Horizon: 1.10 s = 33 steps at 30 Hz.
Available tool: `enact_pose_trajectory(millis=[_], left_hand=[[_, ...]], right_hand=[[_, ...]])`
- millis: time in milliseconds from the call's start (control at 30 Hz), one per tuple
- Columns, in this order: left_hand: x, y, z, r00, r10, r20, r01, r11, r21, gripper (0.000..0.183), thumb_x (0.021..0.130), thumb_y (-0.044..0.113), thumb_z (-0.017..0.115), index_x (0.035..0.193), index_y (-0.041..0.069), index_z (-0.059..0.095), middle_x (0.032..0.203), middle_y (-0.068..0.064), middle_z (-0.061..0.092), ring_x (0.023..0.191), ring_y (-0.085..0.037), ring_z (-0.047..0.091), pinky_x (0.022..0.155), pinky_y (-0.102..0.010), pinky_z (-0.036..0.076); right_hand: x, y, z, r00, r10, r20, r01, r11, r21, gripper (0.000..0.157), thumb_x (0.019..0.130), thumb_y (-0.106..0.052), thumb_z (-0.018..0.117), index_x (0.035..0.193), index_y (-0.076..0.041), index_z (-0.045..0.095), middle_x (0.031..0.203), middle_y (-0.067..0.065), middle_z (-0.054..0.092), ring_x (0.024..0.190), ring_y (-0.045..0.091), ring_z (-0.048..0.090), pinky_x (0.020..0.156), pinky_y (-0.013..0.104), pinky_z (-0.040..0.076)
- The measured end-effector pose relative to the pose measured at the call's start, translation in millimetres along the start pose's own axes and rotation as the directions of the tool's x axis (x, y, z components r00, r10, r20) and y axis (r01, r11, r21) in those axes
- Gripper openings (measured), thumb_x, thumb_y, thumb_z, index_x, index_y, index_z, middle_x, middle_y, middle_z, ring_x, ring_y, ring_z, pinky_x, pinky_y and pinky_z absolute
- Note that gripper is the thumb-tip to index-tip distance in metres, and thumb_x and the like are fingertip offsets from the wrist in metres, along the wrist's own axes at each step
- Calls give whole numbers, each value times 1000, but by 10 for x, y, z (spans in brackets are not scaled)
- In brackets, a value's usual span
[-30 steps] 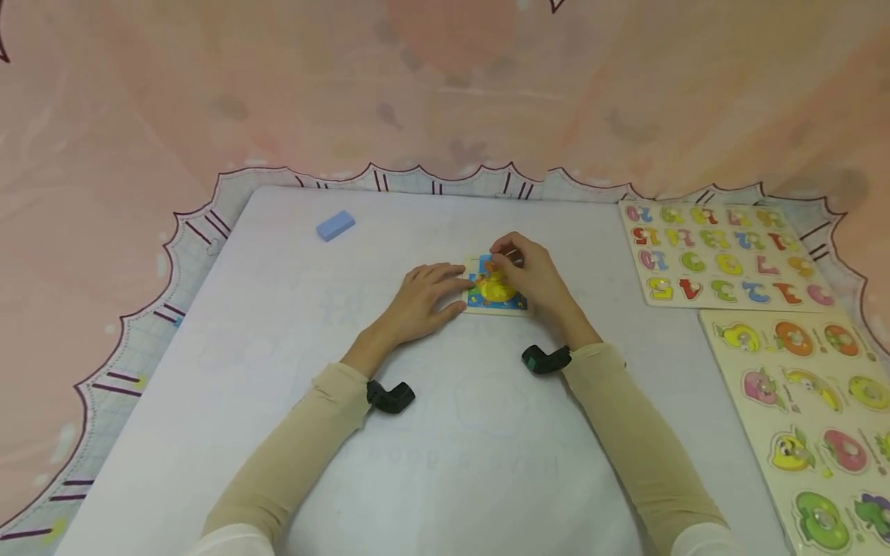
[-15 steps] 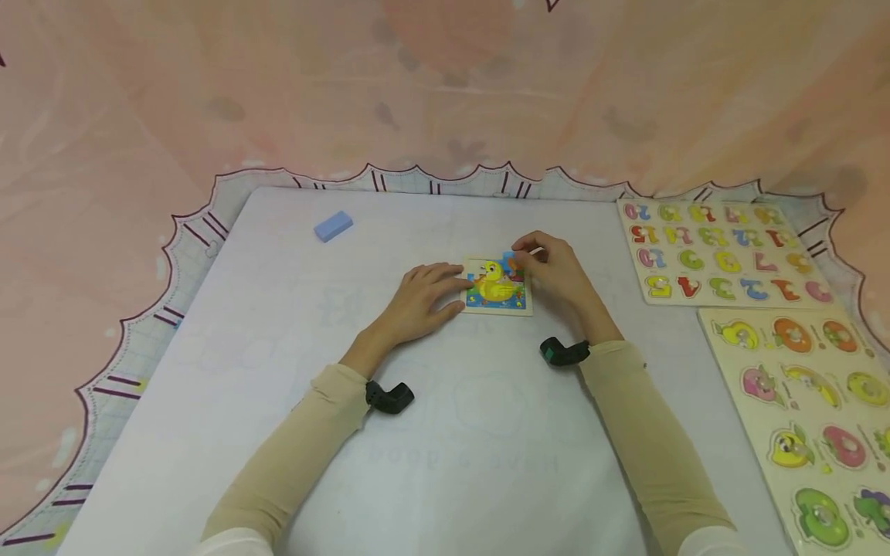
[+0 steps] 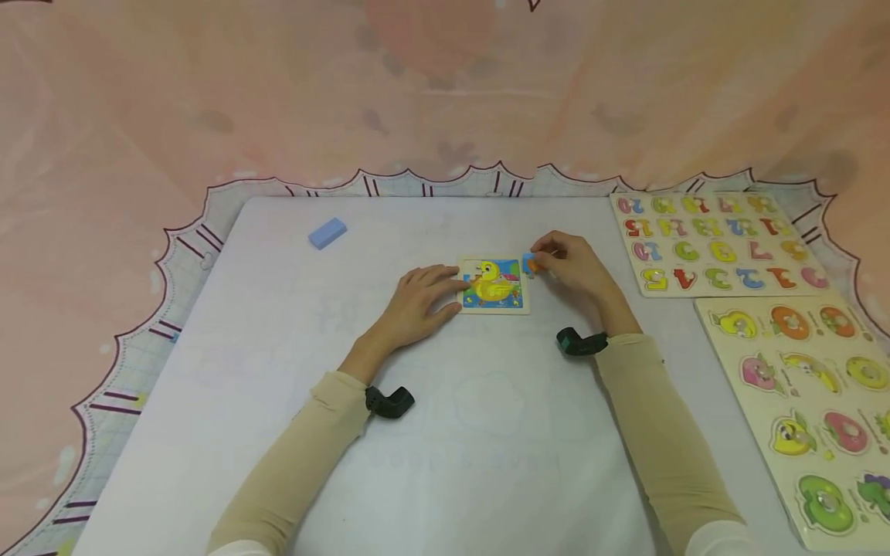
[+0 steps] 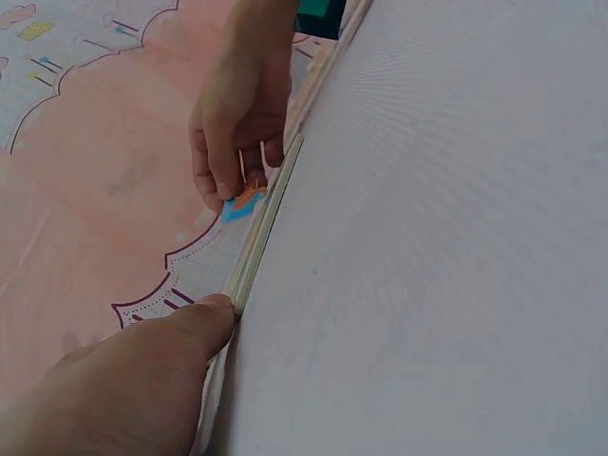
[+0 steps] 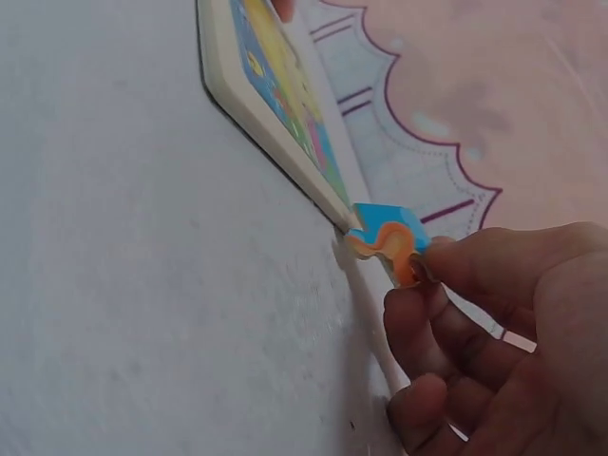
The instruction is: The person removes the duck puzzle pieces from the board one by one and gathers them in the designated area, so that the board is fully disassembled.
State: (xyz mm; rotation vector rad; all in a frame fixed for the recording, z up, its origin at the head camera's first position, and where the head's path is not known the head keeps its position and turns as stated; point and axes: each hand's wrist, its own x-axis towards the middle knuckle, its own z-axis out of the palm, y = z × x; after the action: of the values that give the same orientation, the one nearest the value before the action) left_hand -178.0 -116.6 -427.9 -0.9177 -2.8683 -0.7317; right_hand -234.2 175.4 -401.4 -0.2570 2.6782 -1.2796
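Note:
A small square puzzle board (image 3: 495, 311) with a yellow duck picture (image 3: 495, 289) lies mid-table. My left hand (image 3: 420, 305) rests at its left side, fingers extended onto the edge; in the left wrist view the thumb (image 4: 204, 323) touches the board's side. Just right of the board, my right hand (image 3: 577, 266) pinches a blue and orange puzzle piece (image 3: 528, 264) between thumb and fingers. The right wrist view shows this jigsaw piece (image 5: 394, 228) overlapping the board's near corner, its lower part covered by the fingertips.
A blue block (image 3: 327, 233) lies at the back left. On the right are a number puzzle board (image 3: 660, 291) and, nearer, a fruit puzzle board (image 3: 747, 417). Behind the white table (image 3: 278, 255) hangs a peach patterned cloth (image 3: 292, 93).
My right hand has moved right with the puzzle piece, from over the duck picture to beside the board, uncovering the duck's head. My left hand has stayed at the board's left side.

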Motion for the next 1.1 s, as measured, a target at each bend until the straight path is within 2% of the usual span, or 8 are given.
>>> enact_pose_trajectory(millis=[433, 700, 1100], left_hand=[[-20, -6, 28, 1000, 3, 2, -3, 1000, -4, 39, 94, 36, 55, 132, 25, 56, 147, -2, 43, 139, -25, 32, 114, -51, 20], [-17, -5, 24, 1000, 11, -10, -11, 1000, -13, 38, 95, 36, 55, 131, 25, 57, 145, -2, 44, 138, -25, 34, 113, -51, 21], [-13, -2, 15, 1000, 8, -20, -8, 1000, -9, 38, 94, 36, 56, 130, 25, 57, 145, -2, 45, 138, -25, 34, 113, -51, 21]], right_hand=[[-25, 80, -26, 998, 58, 31, -57, 997, -47, 22, 95, -19, 53, 112, -6, 59, 109, 13, 60, 96, 25, 53, 79, 32, 43], [-22, 77, 5, 1000, 15, 10, -14, 994, -112, 22, 96, -19, 53, 110, -4, 61, 106, 15, 60, 94, 26, 53, 80, 35, 42], [-13, 23, 16, 1000, -10, 4, 11, 991, -137, 18, 95, -17, 54, 107, -4, 61, 104, 14, 59, 92, 26, 52, 79, 35, 43]])
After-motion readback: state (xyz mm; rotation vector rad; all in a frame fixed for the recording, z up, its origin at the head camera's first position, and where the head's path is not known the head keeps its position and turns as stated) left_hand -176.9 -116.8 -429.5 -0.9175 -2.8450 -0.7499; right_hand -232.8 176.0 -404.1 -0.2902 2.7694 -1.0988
